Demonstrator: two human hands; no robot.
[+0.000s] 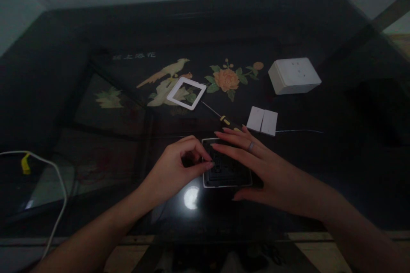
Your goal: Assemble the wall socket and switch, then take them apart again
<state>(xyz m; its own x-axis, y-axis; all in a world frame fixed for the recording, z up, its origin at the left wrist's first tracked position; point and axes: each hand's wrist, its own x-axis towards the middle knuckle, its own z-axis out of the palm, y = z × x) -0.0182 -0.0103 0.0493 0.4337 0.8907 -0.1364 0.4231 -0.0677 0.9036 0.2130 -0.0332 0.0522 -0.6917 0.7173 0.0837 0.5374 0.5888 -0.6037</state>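
A square wall-switch body [229, 175] with a black inside and a thin white rim lies on the dark table close to me. At its left part, the thumb and index finger of my left hand [184, 162] come together in a pinch; whatever is between the tips is too small and dark to make out. My right hand [256, 158], with a ring on one finger, stretches over the body from the right, fingers spread. Just beyond the fingertips lies a screwdriver [225, 120] with a yellow and black handle. Two white switch rockers [262, 121] rest side by side near it.
A white square frame [170, 94] lies beyond the left hand, touching the screwdriver's tip. Farther right sits a white socket box [294, 76]. A white cable [60, 179] with a yellow tag [25, 164] runs along the left. The glossy tabletop [205, 217] shows a bird-and-flower picture.
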